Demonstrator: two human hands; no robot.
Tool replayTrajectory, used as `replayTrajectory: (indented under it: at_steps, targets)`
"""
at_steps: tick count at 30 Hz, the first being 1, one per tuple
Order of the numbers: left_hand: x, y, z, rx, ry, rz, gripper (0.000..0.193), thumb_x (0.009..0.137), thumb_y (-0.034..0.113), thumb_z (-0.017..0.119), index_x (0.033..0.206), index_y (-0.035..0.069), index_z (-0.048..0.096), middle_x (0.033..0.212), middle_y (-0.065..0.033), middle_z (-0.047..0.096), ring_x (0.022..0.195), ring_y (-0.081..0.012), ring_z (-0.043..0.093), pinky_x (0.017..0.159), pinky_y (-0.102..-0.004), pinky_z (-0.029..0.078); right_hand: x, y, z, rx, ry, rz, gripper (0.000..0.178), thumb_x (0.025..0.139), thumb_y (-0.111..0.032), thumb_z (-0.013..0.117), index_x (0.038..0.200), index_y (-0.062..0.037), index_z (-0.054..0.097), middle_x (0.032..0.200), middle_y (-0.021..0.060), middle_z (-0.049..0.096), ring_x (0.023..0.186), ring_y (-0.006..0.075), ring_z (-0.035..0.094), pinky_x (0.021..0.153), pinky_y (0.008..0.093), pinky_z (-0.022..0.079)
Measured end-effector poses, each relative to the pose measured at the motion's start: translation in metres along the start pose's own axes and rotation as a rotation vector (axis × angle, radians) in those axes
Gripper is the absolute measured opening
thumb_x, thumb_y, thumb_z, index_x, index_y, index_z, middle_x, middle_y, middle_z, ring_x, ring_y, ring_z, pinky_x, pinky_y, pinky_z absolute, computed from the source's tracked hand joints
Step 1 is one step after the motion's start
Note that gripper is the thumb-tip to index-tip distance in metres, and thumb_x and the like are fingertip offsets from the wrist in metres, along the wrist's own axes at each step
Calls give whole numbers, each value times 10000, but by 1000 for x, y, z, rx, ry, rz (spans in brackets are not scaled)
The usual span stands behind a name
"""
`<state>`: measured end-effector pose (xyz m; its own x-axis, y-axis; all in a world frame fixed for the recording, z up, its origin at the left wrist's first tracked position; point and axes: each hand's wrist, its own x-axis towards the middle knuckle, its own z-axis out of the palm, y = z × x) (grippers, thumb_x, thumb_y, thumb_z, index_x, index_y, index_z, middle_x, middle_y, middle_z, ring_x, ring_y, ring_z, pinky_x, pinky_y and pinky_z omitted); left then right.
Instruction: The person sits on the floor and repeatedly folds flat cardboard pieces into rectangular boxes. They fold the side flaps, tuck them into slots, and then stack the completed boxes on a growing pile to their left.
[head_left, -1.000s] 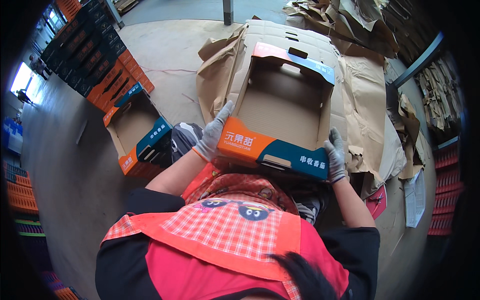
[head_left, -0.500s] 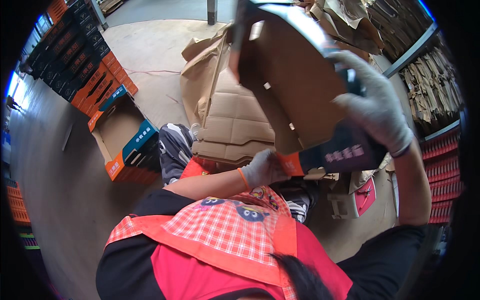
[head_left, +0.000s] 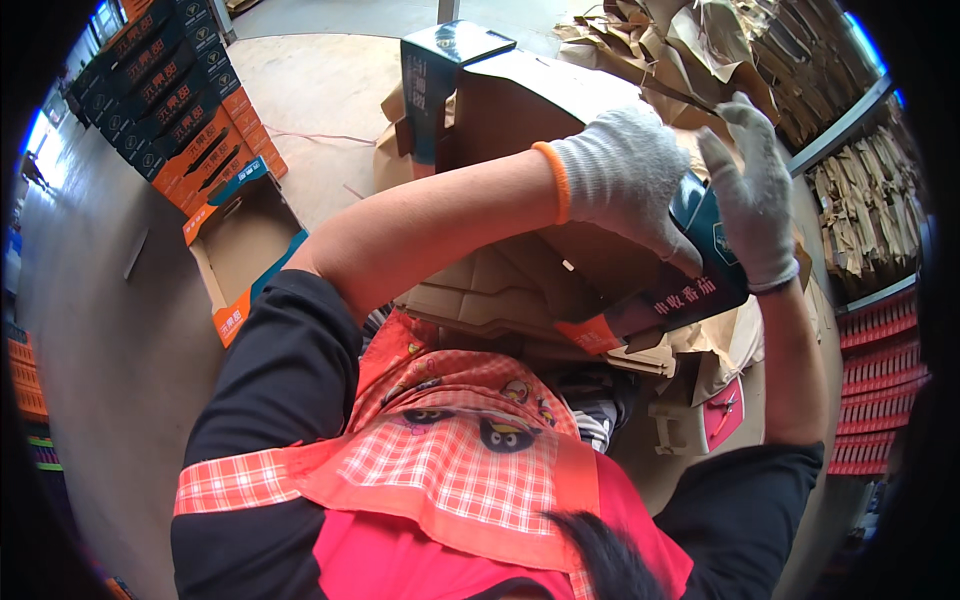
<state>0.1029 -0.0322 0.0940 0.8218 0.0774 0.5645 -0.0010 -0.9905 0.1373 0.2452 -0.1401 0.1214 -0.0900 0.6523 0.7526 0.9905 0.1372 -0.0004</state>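
A cardboard box tray (head_left: pixel 650 308), dark blue and teal with orange corners and a brown inside, stands tilted over my lap. My left hand (head_left: pixel 622 175), in a grey knit glove with an orange cuff, reaches across to the box's right end. Its thumb lies along the end wall, and its other fingers are curled and partly hidden. Beside the outside of that same end is my right hand (head_left: pixel 755 200), also gloved, thumb and fingers apart. Folded brown cardboard (head_left: pixel 470 290) lies beneath the box, in front of my apron.
To the left, an open box tray (head_left: pixel 245 245) sits beside a tall stack of orange and dark boxes (head_left: pixel 175 95). Crumpled brown paper (head_left: pixel 690 50) fills the far right. A low white stool with a pink top (head_left: pixel 722 412) holds a hand tool. Red crates (head_left: pixel 875 390) stand farther right.
My left hand has gone from the box's near lower corner across to its right end. The box has turned, its far end wall now showing. My right hand's fingers have come off the rim.
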Motion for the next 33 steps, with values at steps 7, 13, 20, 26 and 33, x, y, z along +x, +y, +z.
replayTrajectory:
  at_steps: [7, 13, 20, 26, 33]
  targets:
    - [5, -6, 1, -12, -105, -50, 775, 503, 781, 702, 702, 33, 727, 641, -152, 664, 596, -294, 660, 566, -359, 523, -3, 27, -41, 17, -402, 121, 251, 956, -191, 533, 837, 1, 643, 636, 132, 598, 600, 301, 613, 581, 349, 483]
    - [-9, -4, 11, -185, 157, 23, 708, 506, 677, 760, 733, 8, 715, 741, -156, 673, 690, -306, 671, 663, -371, 537, 2, 43, 4, -504, -387, -626, 187, 826, -121, 576, 990, -52, 633, 874, 98, 613, 796, 261, 637, 667, 375, 501]
    - [-16, -11, 10, -398, 299, -153, 837, 766, 601, 692, 1269, -49, 534, 1202, -255, 580, 1104, -332, 598, 922, -370, 495, 23, 21, 28, -139, -495, 260, 274, 955, -280, 538, 956, -43, 676, 829, 116, 681, 771, 326, 640, 731, 350, 518]
    - [-56, -48, 3, -831, 723, 38, 264, 957, 94, 514, 1179, -24, 596, 1051, -166, 655, 956, -254, 654, 861, -322, 521, 21, -27, 25, 258, -466, -15, 638, 717, -195, 760, 1290, -18, 544, 1197, 147, 632, 1070, 203, 620, 943, 317, 466]
    - [-205, -15, -24, -211, 287, -183, 978, 807, 753, 462, 1387, -33, 429, 1369, -252, 471, 1310, -402, 415, 1122, -482, 239, -45, 121, 33, 947, -301, 728, 448, 784, -245, 709, 1153, -7, 621, 1046, 94, 670, 951, 167, 635, 862, 296, 515]
